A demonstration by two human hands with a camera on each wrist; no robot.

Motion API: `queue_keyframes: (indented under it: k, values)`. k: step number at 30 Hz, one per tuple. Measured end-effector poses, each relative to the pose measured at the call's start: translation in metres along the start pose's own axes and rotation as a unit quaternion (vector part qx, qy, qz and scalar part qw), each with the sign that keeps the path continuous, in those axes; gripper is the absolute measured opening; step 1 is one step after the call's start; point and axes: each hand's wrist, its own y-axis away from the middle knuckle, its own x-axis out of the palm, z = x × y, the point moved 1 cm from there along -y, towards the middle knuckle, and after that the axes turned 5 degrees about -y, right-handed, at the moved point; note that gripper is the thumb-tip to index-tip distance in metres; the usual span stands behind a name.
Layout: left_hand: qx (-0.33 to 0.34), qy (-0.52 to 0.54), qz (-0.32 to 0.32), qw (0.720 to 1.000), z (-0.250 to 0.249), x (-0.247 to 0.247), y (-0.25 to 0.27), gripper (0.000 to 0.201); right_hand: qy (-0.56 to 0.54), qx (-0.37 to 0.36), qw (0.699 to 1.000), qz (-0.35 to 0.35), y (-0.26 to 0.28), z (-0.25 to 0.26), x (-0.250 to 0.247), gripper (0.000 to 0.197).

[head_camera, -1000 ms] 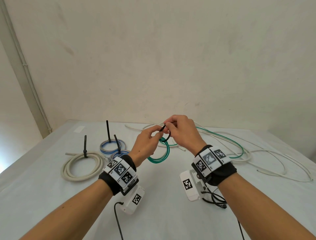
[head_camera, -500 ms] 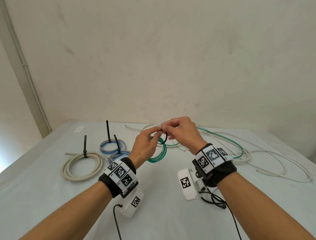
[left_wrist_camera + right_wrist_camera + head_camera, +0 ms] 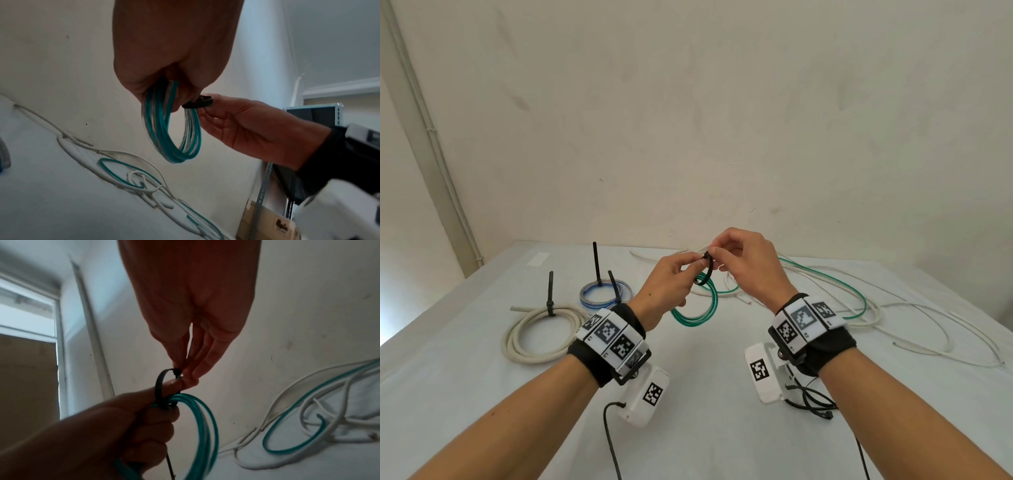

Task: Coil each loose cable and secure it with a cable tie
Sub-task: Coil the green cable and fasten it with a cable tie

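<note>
A coil of green cable (image 3: 698,308) (image 3: 170,129) (image 3: 203,426) hangs above the table (image 3: 705,428), gripped at its top by my left hand (image 3: 671,284) (image 3: 127,426). A black cable tie (image 3: 707,269) (image 3: 198,103) (image 3: 161,386) loops round the coil's top. My right hand (image 3: 743,263) (image 3: 242,126) (image 3: 185,374) pinches the tie's head between thumb and fingertips. My left thumb reaches into the loop. The loop still stands wide of the strands.
On the left lie a tied cream coil (image 3: 541,329) and two tied blue-and-white coils (image 3: 602,294), their black tie tails standing up. Loose white cables (image 3: 893,318) and a loose green cable (image 3: 835,281) sprawl across the back right. Wall close behind.
Both hands have risen slightly with the coil. The right hand's pinch has shifted to the tie's head, and the tie loop now stands more upright above the coil.
</note>
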Motion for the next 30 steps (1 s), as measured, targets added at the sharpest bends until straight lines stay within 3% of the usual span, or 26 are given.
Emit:
queue_keyframes:
  k: [9, 18, 25, 30]
  values:
    - [-0.069, 0.119, 0.046, 0.989, -0.004, -0.006, 0.0, 0.026, 0.206, -0.052, 0.976, 0.041, 0.005, -0.01, 0.008, 0.01]
    - [-0.076, 0.129, 0.052, 0.987, 0.002, -0.002, -0.003, 0.03, 0.222, -0.055, 0.973, 0.043, 0.009, -0.007, 0.009, 0.01]
    - [-0.093, 0.114, 0.018, 0.989, -0.001, -0.001, -0.001, 0.032, 0.234, -0.048, 0.97, 0.037, 0.009, -0.005, 0.009, 0.009]
    - [-0.098, 0.106, 0.027, 0.989, -0.007, 0.005, 0.0, 0.019, 0.221, -0.036, 0.974, 0.04, 0.012, -0.007, 0.015, 0.008]
